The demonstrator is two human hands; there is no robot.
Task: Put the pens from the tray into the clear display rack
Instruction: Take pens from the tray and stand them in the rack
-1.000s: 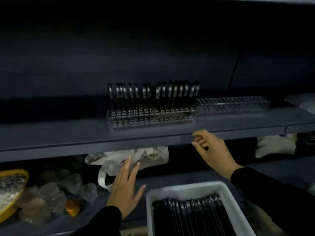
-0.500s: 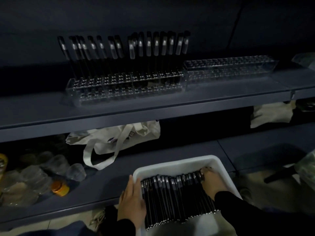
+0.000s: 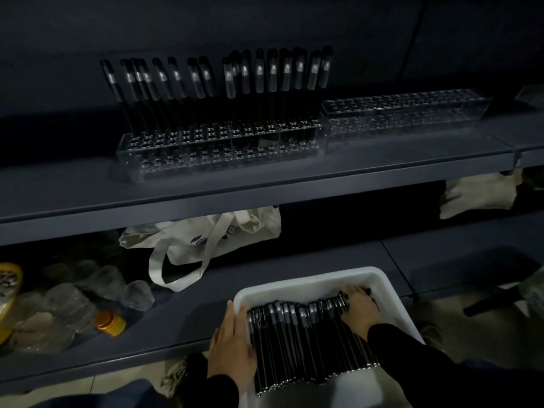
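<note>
A white tray (image 3: 309, 277) sits low in front of me, packed with several black pens (image 3: 294, 334) lying side by side. My left hand (image 3: 232, 346) rests flat on the tray's left rim, fingers stretched out. My right hand (image 3: 357, 304) lies on the pens' cap ends at the tray's right side, fingers curled down among them; whether it grips any is hidden. On the upper shelf stands the clear display rack (image 3: 217, 148), its back row holding several upright black pens (image 3: 235, 78). A second clear rack (image 3: 406, 110) with no pens stands to its right.
The grey upper shelf (image 3: 265, 187) juts out above the tray. On the lower shelf lie a white tote bag (image 3: 206, 234), clear plastic cups (image 3: 88, 287), an orange-capped jar (image 3: 109, 322) and a yellow object (image 3: 8, 278). Pale cloth (image 3: 477, 192) lies at the right.
A second ago both hands hovered near the shelf edge; they have dropped to the tray. Since half a second ago they have barely moved, and the view has tilted down.
</note>
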